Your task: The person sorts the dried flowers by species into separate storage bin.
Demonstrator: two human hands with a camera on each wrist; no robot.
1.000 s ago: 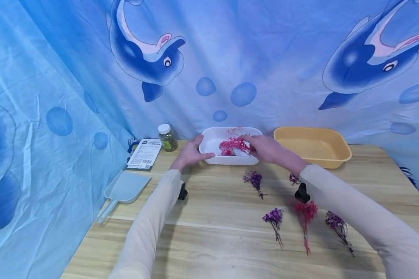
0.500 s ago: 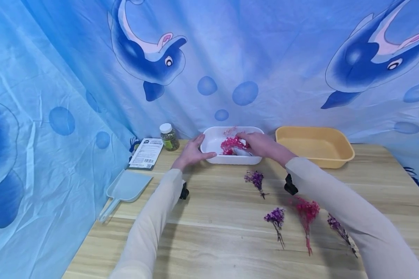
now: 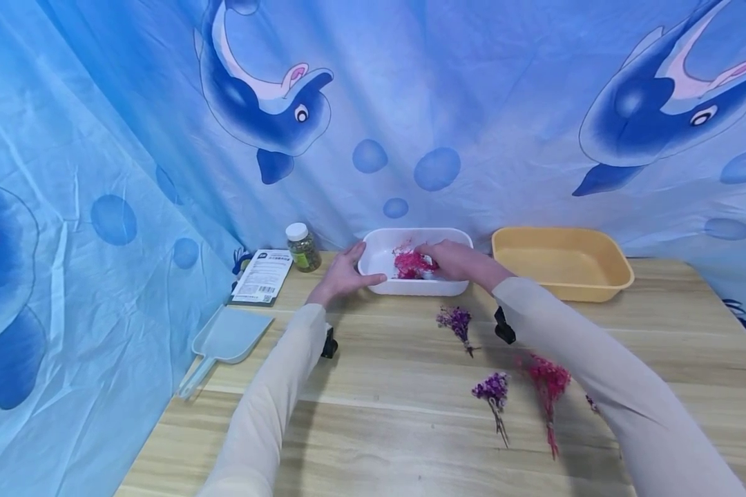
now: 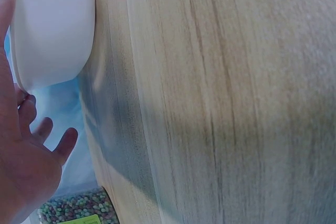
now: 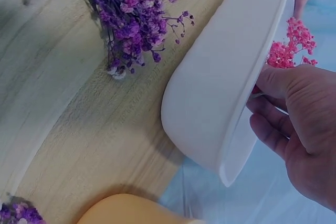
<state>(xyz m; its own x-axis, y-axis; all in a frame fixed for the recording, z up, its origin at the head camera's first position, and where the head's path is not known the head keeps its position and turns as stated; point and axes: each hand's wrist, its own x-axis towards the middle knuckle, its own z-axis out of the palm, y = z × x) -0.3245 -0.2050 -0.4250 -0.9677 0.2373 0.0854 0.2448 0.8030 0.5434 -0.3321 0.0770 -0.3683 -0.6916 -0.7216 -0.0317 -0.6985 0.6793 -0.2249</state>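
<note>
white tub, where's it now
In the head view, the white tub sits at the back of the table, left of the yellow tub, right of the jar.

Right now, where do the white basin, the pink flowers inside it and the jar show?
White basin (image 5: 218, 72), right wrist view: outer wall.
Pink flowers (image 3: 412, 264), head view: blossoms.
Jar (image 3: 304, 256), head view: body.

Pink flowers (image 5: 291, 45) partly behind right fingers (image 5: 272, 81)

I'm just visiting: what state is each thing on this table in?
White tub: upright, uncovered
Yellow tub: upright, uncovered
Pink flowers inside white tub: held
Loose pink bunch: lying on the table
Purple bunches: lying on the table
Jar: upright, capped
Dustpan: lying face up
Packet: printed side up
</note>
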